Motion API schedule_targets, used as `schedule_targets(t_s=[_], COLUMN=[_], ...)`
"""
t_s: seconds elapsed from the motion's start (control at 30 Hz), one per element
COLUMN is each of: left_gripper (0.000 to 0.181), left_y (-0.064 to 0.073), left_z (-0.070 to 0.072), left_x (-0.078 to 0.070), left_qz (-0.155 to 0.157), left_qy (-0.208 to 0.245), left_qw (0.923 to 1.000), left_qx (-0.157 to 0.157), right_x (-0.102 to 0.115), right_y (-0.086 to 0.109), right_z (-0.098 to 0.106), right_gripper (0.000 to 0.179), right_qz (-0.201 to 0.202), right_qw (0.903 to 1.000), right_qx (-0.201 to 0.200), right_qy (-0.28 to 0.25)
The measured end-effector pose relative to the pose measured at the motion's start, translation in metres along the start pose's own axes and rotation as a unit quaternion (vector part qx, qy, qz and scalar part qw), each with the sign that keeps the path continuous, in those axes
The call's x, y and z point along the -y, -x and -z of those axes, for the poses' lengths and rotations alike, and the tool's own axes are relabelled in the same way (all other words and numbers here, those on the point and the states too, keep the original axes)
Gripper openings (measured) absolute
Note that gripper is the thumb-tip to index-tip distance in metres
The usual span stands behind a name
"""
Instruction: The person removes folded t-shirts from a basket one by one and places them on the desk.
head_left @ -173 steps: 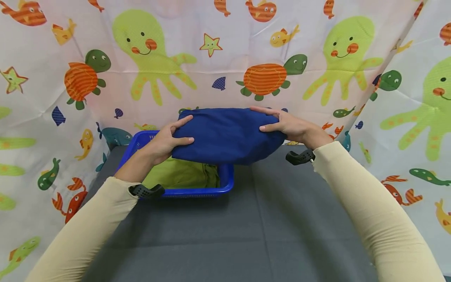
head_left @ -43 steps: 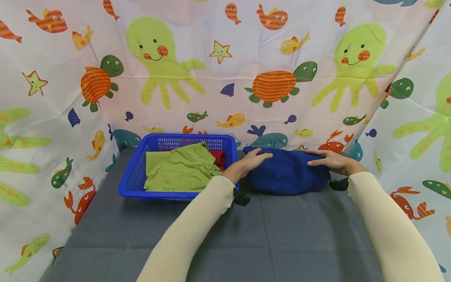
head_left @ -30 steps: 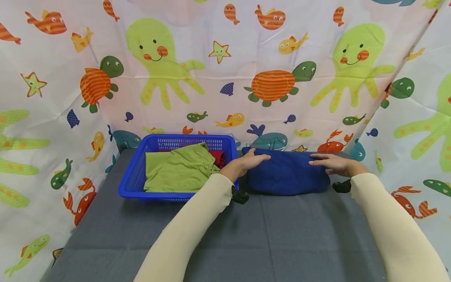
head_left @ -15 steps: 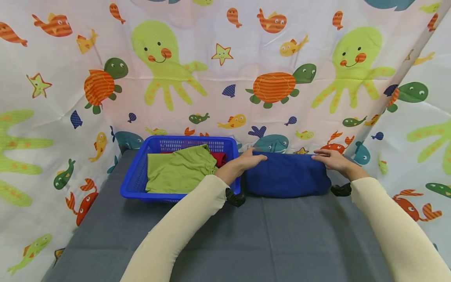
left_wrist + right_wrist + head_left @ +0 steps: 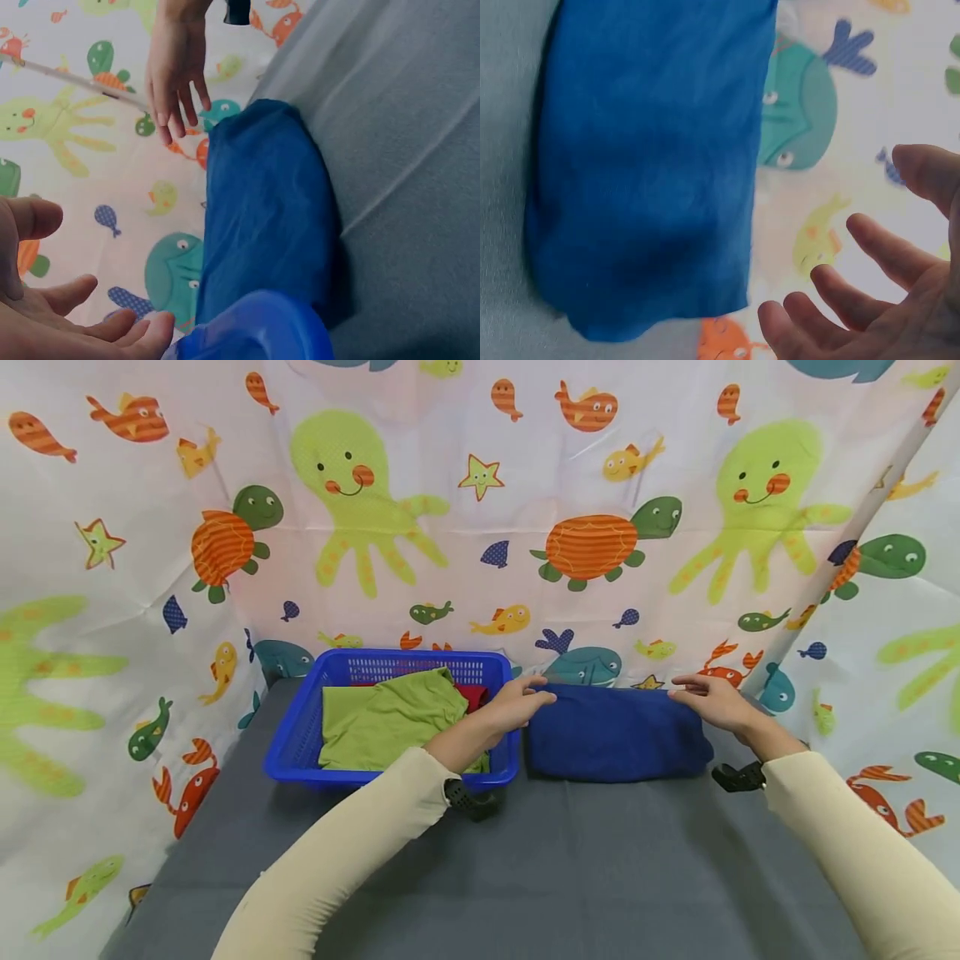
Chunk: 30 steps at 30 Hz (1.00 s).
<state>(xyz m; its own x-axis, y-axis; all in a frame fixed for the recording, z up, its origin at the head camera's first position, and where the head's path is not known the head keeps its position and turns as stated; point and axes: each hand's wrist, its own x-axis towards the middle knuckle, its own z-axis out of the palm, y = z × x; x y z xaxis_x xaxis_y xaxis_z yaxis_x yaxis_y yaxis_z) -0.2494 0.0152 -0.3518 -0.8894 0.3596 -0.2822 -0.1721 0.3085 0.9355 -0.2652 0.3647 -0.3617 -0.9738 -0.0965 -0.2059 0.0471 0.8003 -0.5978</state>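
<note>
Right of centre, the folded navy-blue cloth (image 5: 618, 735) lies on the grey fabric-covered surface (image 5: 585, 860) beside the rectangular blue plastic basket (image 5: 296, 743), presumably for room, left hand (image 5: 517, 703) and right hand (image 5: 714, 702) near its far corners, grip released.

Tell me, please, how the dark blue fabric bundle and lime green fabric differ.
The dark blue fabric bundle lies on the grey tabletop; the lime green fabric sits inside the blue plastic basket. The bundle looks smoother; the green fabric more wrinkled. Both are fabric; neither is held.
</note>
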Motion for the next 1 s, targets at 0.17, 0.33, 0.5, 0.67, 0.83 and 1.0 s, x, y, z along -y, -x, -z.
schedule_targets(t_s=[0.17,0.33,0.5,0.67,0.83,1.0], left_gripper=[0.048,0.047,0.047,0.049,0.047,0.046], left_y=[0.012,0.024,0.034,0.037,0.04,0.049], left_z=[0.011,0.024,0.038,0.051,0.063,0.072], left_x=[-0.005,-0.001,0.005,0.015,0.026,0.034], left_qz=[-0.017,-0.026,-0.029,-0.03,-0.024,-0.016], left_qy=[-0.016,-0.039,-0.042,-0.042,-0.026,-0.02], left_qw=[0.9997,0.9988,0.9984,0.9983,0.999,0.9994], left_qx=[-0.008,-0.017,-0.024,-0.027,-0.028,-0.025], right_x=[0.019,0.044,0.061,0.07,0.08,0.094], right_y=[0.006,0.013,0.016,0.018,0.02,0.024], right_z=[0.0,-0.008,-0.015,-0.022,-0.03,-0.039], right_gripper=[0.067,0.06,0.062,0.059,0.057,0.056], right_qz=[0.028,0.085,0.113,0.131,0.148,0.158], right_qw=[0.9995,0.9958,0.9923,0.9893,0.9861,0.9829], right_qx=[0.016,0.034,0.047,0.056,0.068,0.081], right_qy=[-0.003,-0.013,-0.019,-0.028,-0.034,-0.049])
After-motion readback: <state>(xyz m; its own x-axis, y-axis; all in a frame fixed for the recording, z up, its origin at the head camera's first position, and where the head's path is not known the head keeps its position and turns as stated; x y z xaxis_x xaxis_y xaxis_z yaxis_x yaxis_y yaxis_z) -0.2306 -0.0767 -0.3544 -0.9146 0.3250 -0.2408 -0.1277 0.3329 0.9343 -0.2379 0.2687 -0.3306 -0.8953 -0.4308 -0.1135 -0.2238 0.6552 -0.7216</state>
